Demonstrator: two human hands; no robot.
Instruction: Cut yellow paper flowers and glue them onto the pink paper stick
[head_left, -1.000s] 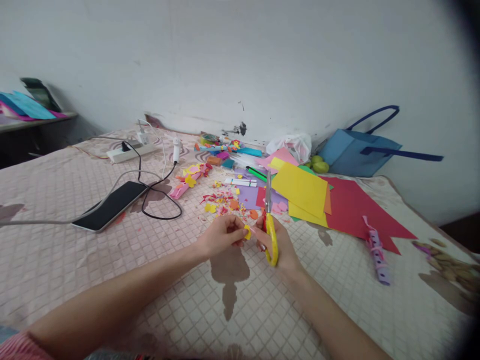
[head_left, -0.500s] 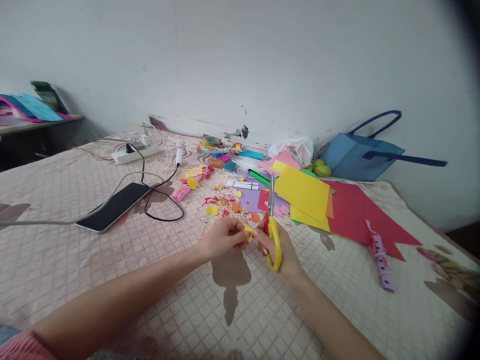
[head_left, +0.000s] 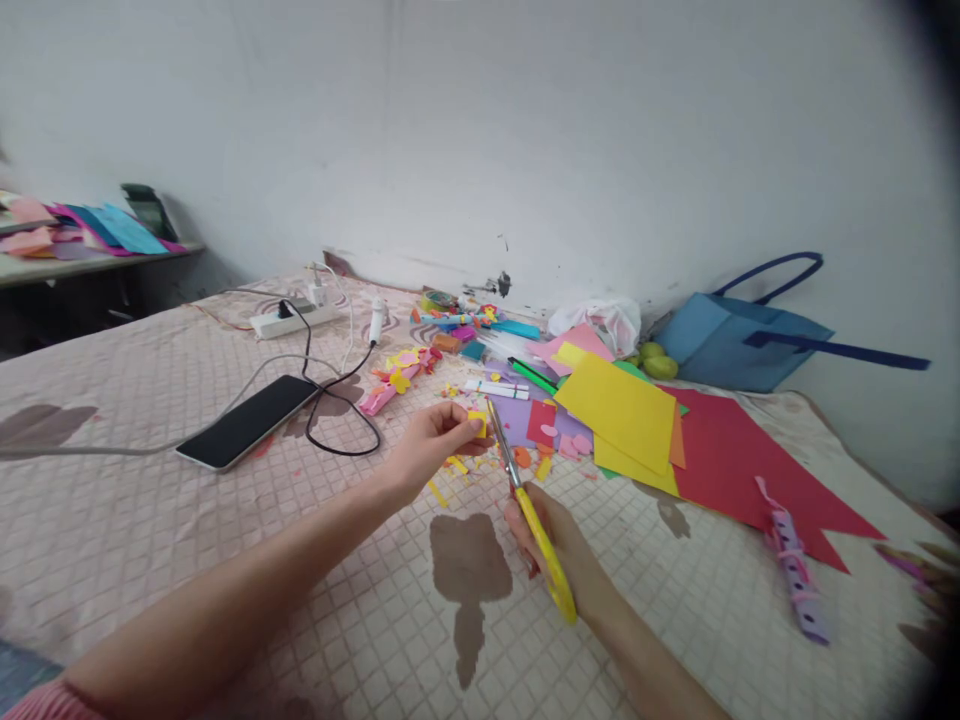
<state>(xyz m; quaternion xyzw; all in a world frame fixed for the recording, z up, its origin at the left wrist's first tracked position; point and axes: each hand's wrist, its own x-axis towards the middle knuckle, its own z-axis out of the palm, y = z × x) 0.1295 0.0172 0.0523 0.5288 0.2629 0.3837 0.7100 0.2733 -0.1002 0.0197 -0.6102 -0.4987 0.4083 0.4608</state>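
Observation:
Between the thumb and fingers of my left hand is a small yellow piece of paper. My right hand grips yellow-handled scissors, their metal blades pointing up and away toward the yellow piece. The blade tips are close beside it; whether they touch it I cannot tell. Small yellow scraps lie on the cloth just below my left hand. Behind the blades are a purple sheet, a red piece of paper and several pink cut-out shapes.
Yellow sheets and a large red sheet lie to the right, with a purple decorated tube in front. A blue bag stands by the wall. Leftward are a phone, cables and a white power strip.
My left hand has lifted the yellow piece up and left, away from my right fingers. The scissors have swung, so their blades now point toward it. The view has shifted slightly left.

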